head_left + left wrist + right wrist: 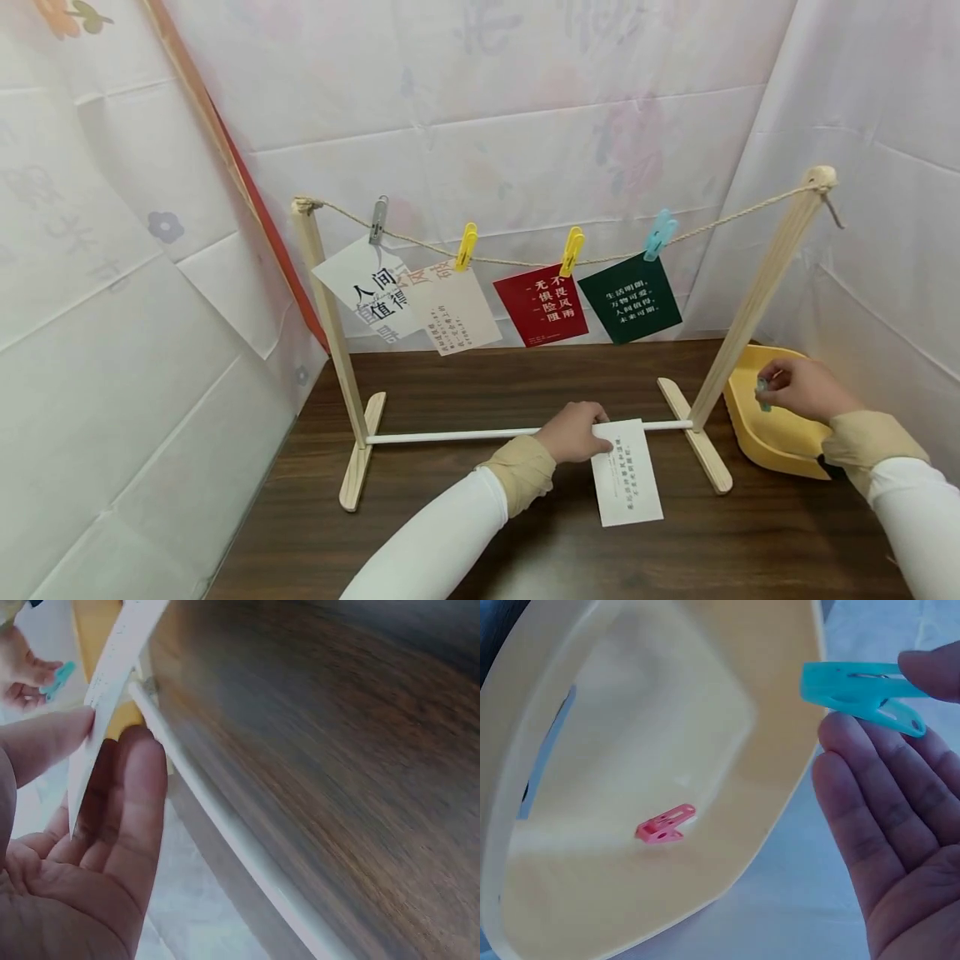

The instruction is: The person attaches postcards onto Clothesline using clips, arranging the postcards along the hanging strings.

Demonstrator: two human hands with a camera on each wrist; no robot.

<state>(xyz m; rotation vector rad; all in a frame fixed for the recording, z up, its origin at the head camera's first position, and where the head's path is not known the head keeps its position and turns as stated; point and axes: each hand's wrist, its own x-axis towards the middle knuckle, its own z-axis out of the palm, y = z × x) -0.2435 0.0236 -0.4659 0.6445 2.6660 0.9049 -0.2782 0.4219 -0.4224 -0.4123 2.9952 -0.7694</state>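
Observation:
My left hand (574,433) pinches a white card (628,479) with printed characters by its upper left corner, in front of the white crossbar. The left wrist view shows the thumb on one face of the card (112,690) and fingers behind it. Over the yellow bin (780,437), my right hand (810,390) holds a teal clothespin (862,690) between thumb and fingers. Inside the bin lies a pink clothespin (664,825). On the rope (517,262) hang a white card (367,292), a cream card (453,308), a red card (543,308) and a green card (630,300).
A wooden frame stands on the dark table (465,517), with a left post (330,325), a right post (757,308) and a white crossbar (450,436). Grey, yellow and blue clothespins grip the hung cards. A blue strip (547,754) lies along the bin's side.

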